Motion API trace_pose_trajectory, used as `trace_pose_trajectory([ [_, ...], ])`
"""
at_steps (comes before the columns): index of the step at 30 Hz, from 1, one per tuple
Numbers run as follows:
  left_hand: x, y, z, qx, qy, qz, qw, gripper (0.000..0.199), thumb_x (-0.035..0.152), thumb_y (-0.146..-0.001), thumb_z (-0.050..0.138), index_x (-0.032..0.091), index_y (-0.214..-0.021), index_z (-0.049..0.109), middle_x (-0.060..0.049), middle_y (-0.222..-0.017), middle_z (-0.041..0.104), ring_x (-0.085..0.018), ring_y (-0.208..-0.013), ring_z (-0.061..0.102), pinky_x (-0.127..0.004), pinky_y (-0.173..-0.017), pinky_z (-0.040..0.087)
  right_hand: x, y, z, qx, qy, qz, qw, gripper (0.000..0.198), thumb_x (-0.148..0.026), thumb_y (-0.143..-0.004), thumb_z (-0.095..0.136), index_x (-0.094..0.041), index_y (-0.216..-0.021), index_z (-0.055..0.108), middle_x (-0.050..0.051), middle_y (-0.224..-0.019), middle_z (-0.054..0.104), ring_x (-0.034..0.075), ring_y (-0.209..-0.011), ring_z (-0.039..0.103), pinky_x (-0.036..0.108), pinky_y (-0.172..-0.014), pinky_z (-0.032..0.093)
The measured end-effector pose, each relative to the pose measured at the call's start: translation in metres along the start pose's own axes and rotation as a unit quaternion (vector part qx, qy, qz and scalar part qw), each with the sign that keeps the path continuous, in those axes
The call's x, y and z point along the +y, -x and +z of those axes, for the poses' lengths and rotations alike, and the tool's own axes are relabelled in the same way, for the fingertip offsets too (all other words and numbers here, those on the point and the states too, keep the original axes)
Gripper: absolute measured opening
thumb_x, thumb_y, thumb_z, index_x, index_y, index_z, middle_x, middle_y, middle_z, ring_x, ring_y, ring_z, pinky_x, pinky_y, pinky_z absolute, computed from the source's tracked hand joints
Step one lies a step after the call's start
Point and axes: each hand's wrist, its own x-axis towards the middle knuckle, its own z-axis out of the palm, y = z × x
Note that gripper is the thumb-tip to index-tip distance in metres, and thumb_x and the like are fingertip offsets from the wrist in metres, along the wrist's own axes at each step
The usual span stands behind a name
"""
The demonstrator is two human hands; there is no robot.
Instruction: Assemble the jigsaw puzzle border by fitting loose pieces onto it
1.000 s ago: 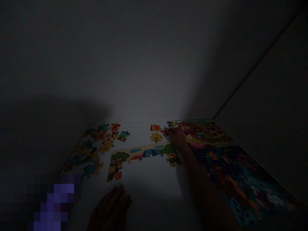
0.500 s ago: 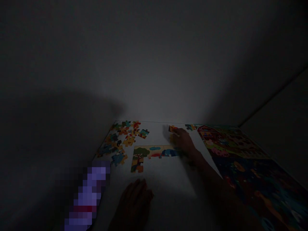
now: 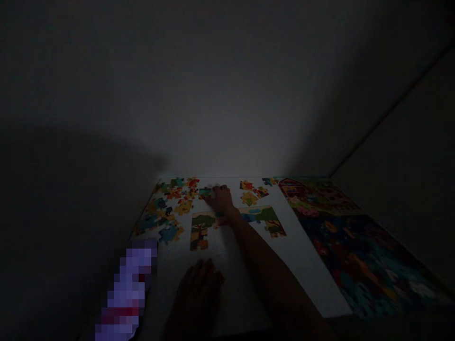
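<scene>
My left hand (image 3: pixel 199 289) rests flat on the white tabletop, fingers stretched out and holding nothing. Farther back, my right hand (image 3: pixel 223 200) reaches over the table with its thumb apart from its slightly blurred fingers. It is right beside a teal puzzle piece (image 3: pixel 204 193), which lies on the table; whether they touch is unclear. Below that hand is a partly joined puzzle, with a tree section at its left (image 3: pixel 203 222) and another tree section at its right (image 3: pixel 273 220). My right forearm hides part of its top row.
Many loose puzzle pieces (image 3: pixel 170 232) lie along the left edge. Several orange and yellow pieces (image 3: pixel 249 198) sit behind the joined section. Colourful picture puzzles (image 3: pixel 341 246) cover the right side. A pixelated purple-white area (image 3: pixel 124 289) is at lower left. A wall rises behind.
My right hand has moved left from the orange pieces at the back to the teal piece, uncovering the puzzle's right tree section. My left hand stays in place. The view has shifted slightly.
</scene>
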Motion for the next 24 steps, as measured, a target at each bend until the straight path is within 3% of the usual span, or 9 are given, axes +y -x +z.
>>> trace_pose_trajectory([
  [5,-0.014,-0.006,0.002,0.027,-0.007,0.083,0.996,0.035,0.028,-0.096,0.042,0.026,-0.122,0.066,-0.007,-0.122,0.069,-0.023,-0.11,0.066,-0.033,-0.085,0.058,0.011,-0.002,-0.002,-0.021,-0.026,-0.039,0.999,0.056,-0.05,-0.088,0.064,-0.013,-0.13,0.058,0.018,-0.128,0.059,0.029,-0.121,0.053,0.039,-0.101,0.042],
  [8,-0.021,-0.005,0.008,0.023,0.0,0.099,0.995,0.035,0.031,-0.095,0.044,0.027,-0.121,0.067,-0.007,-0.122,0.07,-0.023,-0.109,0.067,-0.032,-0.084,0.058,0.044,0.006,-0.021,-0.009,-0.036,-0.061,0.997,0.049,-0.04,-0.086,0.068,-0.02,-0.13,0.06,0.012,-0.132,0.06,0.025,-0.121,0.055,0.036,-0.102,0.041],
  [11,-0.023,0.005,0.015,0.021,0.019,0.071,0.997,0.034,0.034,-0.094,0.047,0.03,-0.122,0.066,-0.004,-0.126,0.069,-0.023,-0.114,0.065,-0.032,-0.087,0.057,0.1,0.021,-0.053,0.05,-0.024,0.015,0.998,0.027,-0.027,-0.088,0.064,-0.019,-0.113,0.07,0.009,-0.118,0.069,0.021,-0.114,0.06,0.03,-0.1,0.041],
  [14,-0.022,0.017,0.023,0.016,0.041,0.037,0.998,0.038,0.033,-0.094,0.048,0.031,-0.128,0.062,-0.004,-0.135,0.063,-0.022,-0.122,0.061,-0.033,-0.091,0.056,0.156,0.033,-0.079,0.102,-0.011,0.086,0.991,0.035,-0.024,-0.098,0.042,-0.01,-0.117,0.067,0.018,-0.116,0.068,0.025,-0.109,0.063,0.035,-0.094,0.045],
  [16,-0.021,0.023,0.028,0.023,0.051,0.017,0.998,0.038,0.033,-0.095,0.045,0.031,-0.13,0.061,-0.003,-0.137,0.062,-0.022,-0.123,0.061,-0.033,-0.091,0.057,0.178,0.037,-0.084,0.132,-0.011,0.115,0.984,0.037,-0.024,-0.097,0.04,-0.01,-0.12,0.066,0.018,-0.118,0.067,0.025,-0.111,0.062,0.034,-0.096,0.044],
  [24,-0.031,0.026,0.043,0.039,0.023,0.021,0.999,0.046,0.035,-0.096,0.041,0.032,-0.141,0.051,-0.005,-0.122,0.07,-0.024,-0.111,0.067,-0.036,-0.087,0.058,0.182,0.034,-0.059,0.177,0.04,0.159,0.97,0.05,-0.055,-0.084,0.065,-0.016,-0.115,0.068,0.019,-0.123,0.062,0.032,-0.121,0.053,0.042,-0.102,0.038],
])
